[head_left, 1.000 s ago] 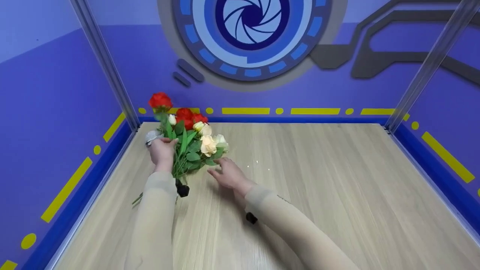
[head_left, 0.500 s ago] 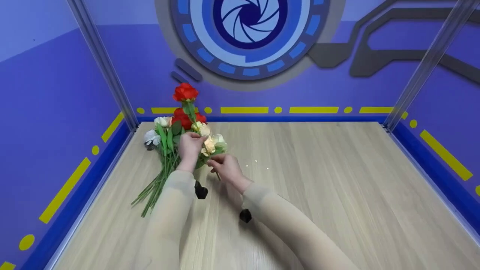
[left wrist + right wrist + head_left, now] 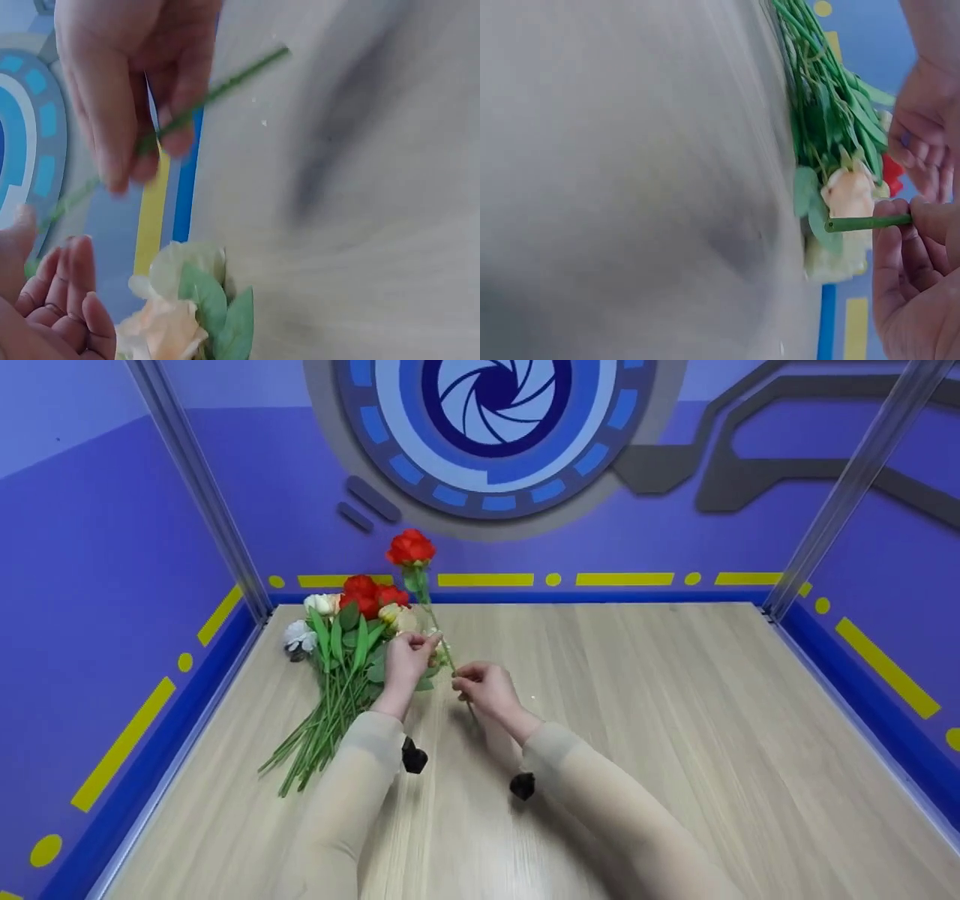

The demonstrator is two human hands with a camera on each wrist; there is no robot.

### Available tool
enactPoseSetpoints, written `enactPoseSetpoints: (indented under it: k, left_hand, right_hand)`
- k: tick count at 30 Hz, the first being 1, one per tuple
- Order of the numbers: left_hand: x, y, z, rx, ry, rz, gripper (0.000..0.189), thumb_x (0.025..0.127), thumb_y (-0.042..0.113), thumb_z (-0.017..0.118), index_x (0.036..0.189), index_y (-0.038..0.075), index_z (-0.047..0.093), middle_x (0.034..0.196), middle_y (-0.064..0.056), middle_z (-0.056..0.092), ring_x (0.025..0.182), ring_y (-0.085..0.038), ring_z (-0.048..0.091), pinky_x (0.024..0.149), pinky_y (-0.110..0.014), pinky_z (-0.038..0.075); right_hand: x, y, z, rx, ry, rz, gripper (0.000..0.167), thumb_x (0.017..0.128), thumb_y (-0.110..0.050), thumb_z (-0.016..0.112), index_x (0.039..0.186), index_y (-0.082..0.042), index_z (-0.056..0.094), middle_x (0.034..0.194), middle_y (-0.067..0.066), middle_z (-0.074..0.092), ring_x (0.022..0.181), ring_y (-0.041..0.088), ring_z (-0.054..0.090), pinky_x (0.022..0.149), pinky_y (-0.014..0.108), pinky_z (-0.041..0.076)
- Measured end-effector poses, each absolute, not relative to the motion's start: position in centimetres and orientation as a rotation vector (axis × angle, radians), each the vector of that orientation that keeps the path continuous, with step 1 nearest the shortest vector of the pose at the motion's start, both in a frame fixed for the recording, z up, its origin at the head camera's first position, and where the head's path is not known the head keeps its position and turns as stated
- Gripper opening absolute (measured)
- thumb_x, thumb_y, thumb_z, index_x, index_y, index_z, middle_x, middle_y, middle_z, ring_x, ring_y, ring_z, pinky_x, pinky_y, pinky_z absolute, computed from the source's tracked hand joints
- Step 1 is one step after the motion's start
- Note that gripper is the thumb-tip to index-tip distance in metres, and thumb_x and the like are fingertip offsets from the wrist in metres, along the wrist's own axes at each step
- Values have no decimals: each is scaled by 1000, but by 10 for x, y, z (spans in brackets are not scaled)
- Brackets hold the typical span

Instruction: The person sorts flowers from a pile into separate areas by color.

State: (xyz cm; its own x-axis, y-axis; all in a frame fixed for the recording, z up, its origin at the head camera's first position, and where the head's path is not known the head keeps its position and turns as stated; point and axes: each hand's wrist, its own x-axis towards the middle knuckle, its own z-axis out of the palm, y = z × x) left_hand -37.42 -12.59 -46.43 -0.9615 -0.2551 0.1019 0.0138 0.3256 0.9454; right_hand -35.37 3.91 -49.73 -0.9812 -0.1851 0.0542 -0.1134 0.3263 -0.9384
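My right hand [image 3: 489, 690] pinches the lower green stem of a single red flower [image 3: 411, 547], raised upright with its bloom against the back wall. Below those fingers the cut end of the stem [image 3: 862, 223] sticks out in the right wrist view. Close beside the stem, higher up, is my left hand [image 3: 405, 664]; its thumb and loosely curled fingers [image 3: 79, 274] stand apart in the left wrist view. A bunch of flowers [image 3: 334, 701] lies left of the hands, with red, white and peach blooms away from me and bare stems towards me.
The wooden tabletop [image 3: 637, 735] is bounded by a blue back wall [image 3: 262, 510] and side walls. Metal posts [image 3: 202, 487] stand at the back corners. A white flower [image 3: 300, 637] lies at the bunch's left edge. Tiny white bits [image 3: 263, 122] lie on the table.
The red flower has come out of the bunch and moved right, now upright. My left hand has shifted right from the bunch; my right hand has taken the stem and moved slightly right.
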Motion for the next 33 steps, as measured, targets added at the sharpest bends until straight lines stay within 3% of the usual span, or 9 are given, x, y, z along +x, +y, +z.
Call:
enactPoseSetpoints:
  k: [6, 10, 14, 17, 22, 27, 33]
  left_hand:
    - [-365, -156, -469, 255, -2554, -1321, 27, 102, 28, 64, 107, 2, 69, 99, -15, 71, 85, -25, 65, 75, -35, 52]
    - [-355, -184, -474, 333, -2607, -1136, 24, 104, 25, 61, 112, 3, 64, 109, -20, 67, 99, -36, 65, 84, -48, 52]
    - [-347, -208, -476, 385, -2643, -952, 21, 102, 12, 61, 116, -3, 59, 119, -28, 60, 114, -46, 59, 95, -55, 48]
    - [-343, -220, -478, 409, -2706, -846, 33, 101, 10, 62, 123, -12, 53, 126, -36, 54, 121, -53, 52, 101, -60, 46]
    - [-338, -231, -480, 441, -2872, -743, 49, 102, 16, 61, 133, -19, 46, 133, -42, 50, 124, -58, 48, 99, -64, 47]
    - [-339, -236, -481, 484, -2989, -691, 39, 104, 15, 53, 131, -12, 57, 135, -39, 53, 123, -54, 54, 96, -64, 51]
    - [-343, -239, -481, 526, -3061, -682, 41, 105, 26, 57, 127, -8, 65, 133, -34, 57, 118, -49, 62, 91, -61, 55]
  right_hand:
    - [-356, 90, -493, -250, 2488, -1825, 14, 97, -4, 69, 108, 3, 74, 94, 12, 74, 72, 10, 67, 70, 24, 60]
    - [-358, 128, -494, -207, 2486, -1861, 17, 97, -2, 68, 110, 8, 72, 92, 11, 73, 71, 9, 67, 68, 21, 58]
    - [-359, 165, -494, -119, 2504, -1842, 20, 99, -4, 67, 113, 9, 70, 93, 9, 73, 74, 11, 68, 70, 22, 58]
    - [-358, 194, -493, -58, 2534, -1806, 22, 100, -7, 65, 115, 8, 69, 94, 7, 73, 77, 10, 68, 71, 23, 58]
    - [-358, 244, -491, 8, 2634, -1701, 27, 101, -11, 65, 121, 7, 67, 98, 8, 73, 77, 6, 68, 71, 20, 57]
    - [-353, 294, -492, 46, 2782, -1532, 29, 103, -15, 63, 125, 5, 67, 108, 16, 73, 80, 7, 68, 70, 19, 55]
    - [-346, 351, -497, 190, 2936, -1352, 31, 103, -17, 62, 124, 5, 67, 109, 18, 75, 77, 5, 67, 65, 18, 52]
